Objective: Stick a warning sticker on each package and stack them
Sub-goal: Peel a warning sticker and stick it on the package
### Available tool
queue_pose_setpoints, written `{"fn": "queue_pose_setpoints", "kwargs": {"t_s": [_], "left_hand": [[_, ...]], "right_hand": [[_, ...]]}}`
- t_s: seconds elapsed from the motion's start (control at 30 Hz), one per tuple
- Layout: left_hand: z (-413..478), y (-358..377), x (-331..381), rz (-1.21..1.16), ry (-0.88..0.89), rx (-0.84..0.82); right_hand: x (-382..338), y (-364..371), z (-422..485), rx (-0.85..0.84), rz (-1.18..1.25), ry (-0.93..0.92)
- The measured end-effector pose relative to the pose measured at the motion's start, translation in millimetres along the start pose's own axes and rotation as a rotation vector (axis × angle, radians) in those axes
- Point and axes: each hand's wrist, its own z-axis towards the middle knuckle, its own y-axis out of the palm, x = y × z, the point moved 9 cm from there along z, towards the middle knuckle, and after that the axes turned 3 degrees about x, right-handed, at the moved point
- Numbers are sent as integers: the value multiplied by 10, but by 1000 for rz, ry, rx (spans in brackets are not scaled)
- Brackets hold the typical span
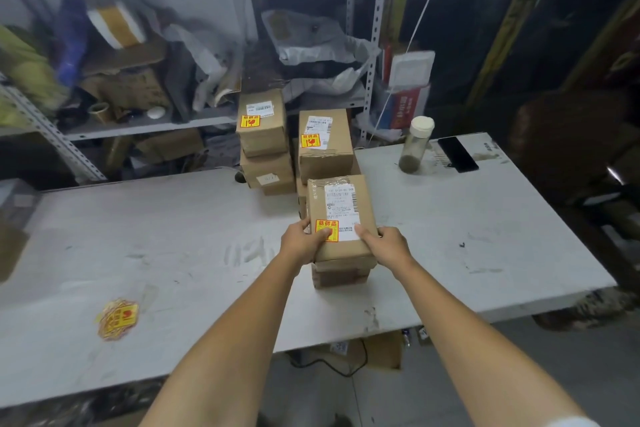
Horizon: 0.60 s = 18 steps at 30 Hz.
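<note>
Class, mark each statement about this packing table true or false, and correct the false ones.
1. The left hand and the right hand both grip one package. True.
2. That package is unmarked. False: a yellow warning sticker is on it, partly under the left thumb.
3. The pile of stickers lies on the table to the person's left. True.
4. The bottle lies on its side. False: it stands upright.

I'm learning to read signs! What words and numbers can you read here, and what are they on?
"易碎品": near sticker on the held box.
"易碎品": left sticker on the far left box.
"易碎品": right sticker on the far right box.
White labels, sticker pile: too blurred to read.
</note>
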Motion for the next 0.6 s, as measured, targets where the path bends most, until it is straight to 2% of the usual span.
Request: {"fn": "queue_pose_setpoints", "kwargs": {"t_s": [0.4, 0.6], "left_hand": [[15, 4, 34, 32, -25, -52], [-67, -76, 217, 284, 97, -54]], "right_hand": [[-28, 44, 96, -34, -41, 36], [-280, -31, 45, -15, -168, -46]]}}
